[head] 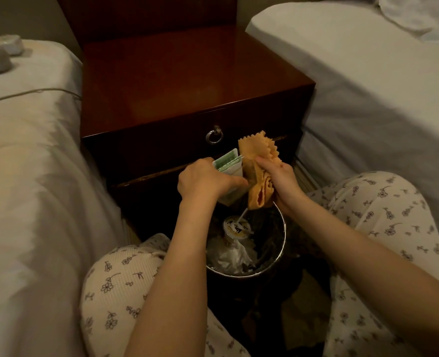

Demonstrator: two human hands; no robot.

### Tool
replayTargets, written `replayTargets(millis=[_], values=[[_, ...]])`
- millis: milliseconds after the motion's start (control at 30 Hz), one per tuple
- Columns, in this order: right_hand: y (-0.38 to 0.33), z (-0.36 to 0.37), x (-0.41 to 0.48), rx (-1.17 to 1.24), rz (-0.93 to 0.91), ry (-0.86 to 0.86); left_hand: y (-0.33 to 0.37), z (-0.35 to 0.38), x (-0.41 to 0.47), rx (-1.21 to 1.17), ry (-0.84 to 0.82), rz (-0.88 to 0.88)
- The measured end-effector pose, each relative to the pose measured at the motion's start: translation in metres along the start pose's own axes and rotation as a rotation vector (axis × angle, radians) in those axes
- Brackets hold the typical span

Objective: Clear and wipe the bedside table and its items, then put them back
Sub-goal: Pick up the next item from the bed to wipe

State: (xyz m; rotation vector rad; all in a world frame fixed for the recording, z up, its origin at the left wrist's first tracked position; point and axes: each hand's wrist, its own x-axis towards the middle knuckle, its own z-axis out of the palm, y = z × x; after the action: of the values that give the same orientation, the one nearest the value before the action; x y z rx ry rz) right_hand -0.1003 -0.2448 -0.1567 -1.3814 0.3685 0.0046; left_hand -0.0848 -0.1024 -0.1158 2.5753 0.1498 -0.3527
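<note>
A: While the left hand (pixel 205 180) grips the green-and-white packet (pixel 228 166), what is the right hand (pixel 280 176) doing?

B: Clutching the orange cloth (pixel 257 173) against it, both just off the surface's (pixel 187 81) front edge, above the bin (pixel 284 237). Item-wiping, I judge; next, the packet wants setting back on the surface, left hand reaching over that edge.

One head view, looking forward and down, hanging close over left hand (pixel 203 180) and right hand (pixel 281 176); bedside table (pixel 187 81) lying just beyond the grip.
</note>
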Motion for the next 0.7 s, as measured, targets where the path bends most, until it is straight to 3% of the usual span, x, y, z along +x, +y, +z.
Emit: replayTargets(millis=[133, 233, 367, 500, 700], values=[[0.002, -0.001, 0.000, 0.029, -0.049, 0.126, -0.001, 0.004, 0.003, -0.033, 0.020, -0.047], [0.016, 0.005, -0.004, -0.053, -0.015, 0.089, -0.002, 0.008, 0.003, -0.055, -0.013, -0.031], [0.022, 0.005, -0.003, -0.066, -0.015, 0.155, 0.002, 0.012, 0.001, -0.243, -0.212, -0.044], [0.018, 0.003, -0.003, -0.203, -0.178, 0.240, 0.007, 0.015, -0.002, -0.485, -0.312, -0.061], [0.033, 0.009, -0.012, -0.468, -0.415, 0.229, 0.003, 0.021, 0.002, -0.476, -0.131, -0.092]])
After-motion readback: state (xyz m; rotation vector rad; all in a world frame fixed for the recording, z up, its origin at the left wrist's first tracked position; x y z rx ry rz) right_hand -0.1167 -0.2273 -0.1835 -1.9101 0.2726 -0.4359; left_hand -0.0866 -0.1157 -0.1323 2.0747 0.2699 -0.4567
